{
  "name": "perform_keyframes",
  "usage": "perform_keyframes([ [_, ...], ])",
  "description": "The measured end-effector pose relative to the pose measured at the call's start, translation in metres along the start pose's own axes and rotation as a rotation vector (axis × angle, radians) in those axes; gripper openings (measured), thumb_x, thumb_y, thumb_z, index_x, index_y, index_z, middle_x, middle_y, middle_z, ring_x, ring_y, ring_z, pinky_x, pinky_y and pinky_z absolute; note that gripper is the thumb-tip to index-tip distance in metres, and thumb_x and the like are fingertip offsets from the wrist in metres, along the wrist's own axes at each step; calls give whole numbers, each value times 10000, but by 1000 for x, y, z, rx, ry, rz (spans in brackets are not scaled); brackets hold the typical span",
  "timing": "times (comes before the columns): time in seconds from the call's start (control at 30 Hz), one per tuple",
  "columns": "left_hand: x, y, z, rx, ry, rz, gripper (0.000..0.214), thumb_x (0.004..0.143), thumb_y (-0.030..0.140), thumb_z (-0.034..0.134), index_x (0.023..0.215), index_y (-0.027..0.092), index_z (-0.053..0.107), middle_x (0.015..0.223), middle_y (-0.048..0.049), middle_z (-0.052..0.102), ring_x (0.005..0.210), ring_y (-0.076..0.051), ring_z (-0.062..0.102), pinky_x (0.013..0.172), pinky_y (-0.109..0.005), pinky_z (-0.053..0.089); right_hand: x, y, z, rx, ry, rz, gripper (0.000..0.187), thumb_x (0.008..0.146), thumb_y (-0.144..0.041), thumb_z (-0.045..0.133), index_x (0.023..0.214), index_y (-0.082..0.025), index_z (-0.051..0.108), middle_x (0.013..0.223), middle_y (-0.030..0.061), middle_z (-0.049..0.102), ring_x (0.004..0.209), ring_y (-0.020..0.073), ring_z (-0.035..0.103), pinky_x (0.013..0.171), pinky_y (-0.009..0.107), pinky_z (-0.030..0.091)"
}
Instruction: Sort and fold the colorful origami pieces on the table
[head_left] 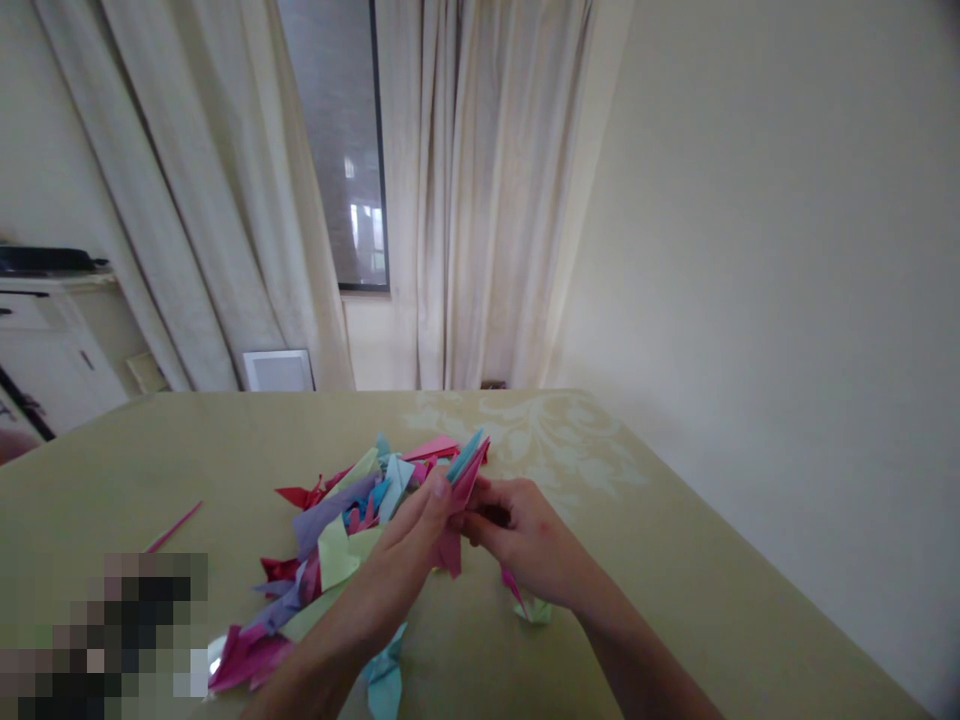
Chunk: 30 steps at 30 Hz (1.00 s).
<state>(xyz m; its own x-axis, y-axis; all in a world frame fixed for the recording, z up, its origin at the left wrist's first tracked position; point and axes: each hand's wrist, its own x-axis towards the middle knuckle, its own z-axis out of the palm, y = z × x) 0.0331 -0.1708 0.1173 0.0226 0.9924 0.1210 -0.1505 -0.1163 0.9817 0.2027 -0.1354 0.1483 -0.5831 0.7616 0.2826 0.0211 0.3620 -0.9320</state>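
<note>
My left hand (420,520) is closed on a small bundle of folded origami, with a blue piece (465,455) lying against a pink piece (466,482). Their pointed tips rise above my thumb. On the right side of the bundle, my right hand (529,530) pinches the lower edge of the pink origami; its fingertips are partly hidden. Left of and behind my left hand lies a heap of folded paper pieces (341,550) in red, purple, pale green, blue and pink. A turquoise folded piece (385,675) is beside my left forearm, and a green and magenta one (531,608) sits under my right hand.
A pale green patterned cloth covers the table (660,600), whose right edge runs near the wall. A thin pink strip (174,527) lies at the left, by a pixelated patch. Curtains (487,200), a window and a white cabinet (67,340) stand beyond.
</note>
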Motion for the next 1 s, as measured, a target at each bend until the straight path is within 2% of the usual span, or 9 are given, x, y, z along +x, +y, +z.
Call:
perform_keyframes([
  [0.1,1,4,-2,206,-46,90,516,1007,620,545,1382,299,693,1449,-41,670,1378,-278,557,1193,-413,436,0,-1,0,-47,-13,-10,387,999,-517,675,796,-194,739,748,-4,666,717,178,605,684,272,467],
  [0.23,4,8,-3,414,-113,268,458,1069,553,445,1369,283,661,1462,-54,613,1369,-248,518,1174,-397,437,0,-2,-7,-168,60,-24,443,962,-564,725,738,-183,691,684,-25,587,650,146,517,612,257,400],
  [0.37,6,13,-2,554,-50,358,366,1094,482,405,1203,248,665,1226,-65,674,1167,-220,595,1017,-349,491,-5,-12,-20,-199,211,-74,348,836,-502,892,955,-214,737,759,-35,621,658,136,519,589,244,399],
  [0.47,4,19,-1,617,-60,320,404,1099,482,378,917,233,639,834,-9,665,788,-180,618,722,-290,474,-10,-21,-24,-145,236,-135,322,863,-458,881,1039,-234,732,833,-20,659,692,140,563,617,246,440],
  [0.53,2,24,-1,632,-92,291,452,1097,485,375,796,229,595,694,18,625,647,-154,583,621,-268,420,-11,-25,-23,-115,264,-154,252,903,-431,847,996,-232,722,851,-13,670,702,139,577,625,245,455],
  [0.6,0,29,-1,648,-117,289,464,1084,491,405,759,221,598,646,25,631,601,-141,586,595,-250,406,-11,-26,-20,-73,278,-163,220,917,-394,835,983,-232,702,872,-9,682,712,138,596,631,243,470],
  [0.8,-2,37,-5,630,-203,189,502,1041,544,461,701,210,621,532,37,608,475,-128,575,509,-224,392,-12,-24,-20,46,281,-189,331,923,-318,828,1220,-258,693,930,7,741,808,164,690,706,260,537],
  [0.9,-5,44,-7,684,-214,197,532,1050,544,427,679,211,612,515,42,570,482,-128,538,513,-229,361,-13,-23,-22,40,281,-185,205,917,-316,839,1094,-244,764,916,10,753,792,154,698,715,254,548],
  [1.0,-8,51,-7,780,-268,262,473,1040,539,454,762,214,655,631,28,625,602,-148,565,571,-241,354,-12,-22,-23,33,311,-183,149,891,-333,872,967,-233,791,837,-2,752,769,150,702,715,245,552],
])
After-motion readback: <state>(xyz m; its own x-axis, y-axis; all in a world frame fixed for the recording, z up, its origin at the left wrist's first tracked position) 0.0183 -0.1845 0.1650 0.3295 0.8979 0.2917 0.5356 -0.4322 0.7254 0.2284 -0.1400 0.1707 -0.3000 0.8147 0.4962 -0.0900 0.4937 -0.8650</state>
